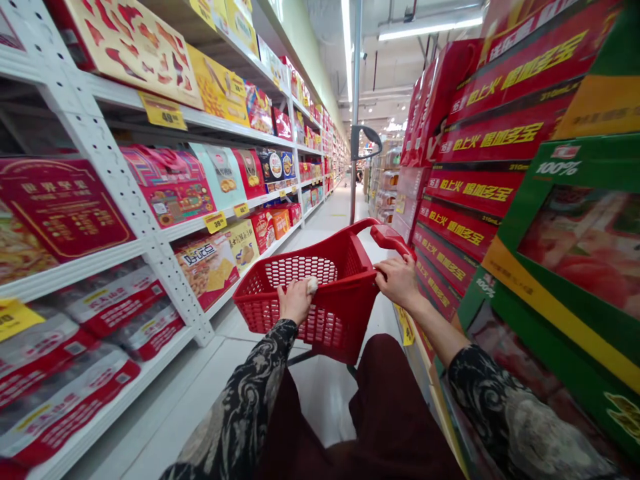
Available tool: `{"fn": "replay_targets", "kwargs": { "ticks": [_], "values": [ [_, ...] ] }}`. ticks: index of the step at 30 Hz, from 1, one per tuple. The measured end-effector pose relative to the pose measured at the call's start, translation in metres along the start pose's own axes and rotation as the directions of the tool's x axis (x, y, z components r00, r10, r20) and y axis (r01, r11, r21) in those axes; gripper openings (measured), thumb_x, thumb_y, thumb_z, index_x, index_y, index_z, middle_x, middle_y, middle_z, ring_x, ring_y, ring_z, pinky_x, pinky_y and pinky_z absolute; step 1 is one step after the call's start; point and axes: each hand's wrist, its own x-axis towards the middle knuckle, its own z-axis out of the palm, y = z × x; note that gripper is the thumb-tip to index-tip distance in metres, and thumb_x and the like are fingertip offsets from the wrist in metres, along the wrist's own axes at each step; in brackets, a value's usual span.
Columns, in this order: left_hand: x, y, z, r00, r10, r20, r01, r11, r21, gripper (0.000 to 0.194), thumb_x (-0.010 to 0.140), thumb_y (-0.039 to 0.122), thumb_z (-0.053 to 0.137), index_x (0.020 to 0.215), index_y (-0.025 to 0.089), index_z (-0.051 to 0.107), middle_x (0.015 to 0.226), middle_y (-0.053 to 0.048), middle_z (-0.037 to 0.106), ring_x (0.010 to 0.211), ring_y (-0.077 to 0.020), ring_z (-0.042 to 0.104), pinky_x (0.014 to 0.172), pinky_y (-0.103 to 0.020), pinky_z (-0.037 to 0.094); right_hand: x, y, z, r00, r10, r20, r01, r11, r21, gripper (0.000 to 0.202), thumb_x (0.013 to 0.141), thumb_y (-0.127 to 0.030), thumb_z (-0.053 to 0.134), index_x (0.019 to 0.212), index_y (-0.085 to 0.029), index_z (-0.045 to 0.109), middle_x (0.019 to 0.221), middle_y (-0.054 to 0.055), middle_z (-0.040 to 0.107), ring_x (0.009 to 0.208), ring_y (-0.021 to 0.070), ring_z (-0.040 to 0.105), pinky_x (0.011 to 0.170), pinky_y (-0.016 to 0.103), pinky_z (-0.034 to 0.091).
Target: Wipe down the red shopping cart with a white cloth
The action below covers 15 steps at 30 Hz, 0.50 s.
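Observation:
A red plastic shopping cart (325,287) with perforated sides stands in front of my knees, turned sideways to me. My left hand (296,300) rests on its near rim, fingers closed on a crumpled white cloth (313,286), which could also be tissue. The cloth touches the rim. At the cart's right end, my right hand (397,283) is wrapped around the edge of the basket, just below the red handle (389,239). As far as I can see, the basket holds nothing; its near inner wall is hidden.
White shelves (175,230) with boxed snacks and yellow price tags line the left. On the right, stacked red drink cartons (480,187) and green fruit boxes (575,220) stand close to my right arm. A metal pole (356,87) with a grey loop (367,143) rises behind the cart.

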Motion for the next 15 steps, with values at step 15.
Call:
{"fn": "replay_targets", "kwargs": {
  "ticks": [15],
  "values": [
    [0.021,-0.031,0.025,0.998,0.014,-0.056,-0.014,1.000,-0.002,0.045,0.082,0.021,0.038,0.127,0.026,0.044,0.133,-0.006,0.050,0.127,-0.0244,0.037,0.108,-0.057,0.015,0.015,-0.056,0.043,0.985,-0.103,0.141,0.094,0.993,0.066,0.025,0.081,-0.021,0.046,0.096,-0.020,0.066,0.109,0.007,0.065,0.113,0.0247,0.049,0.108,0.051,0.007]
  ]
}}
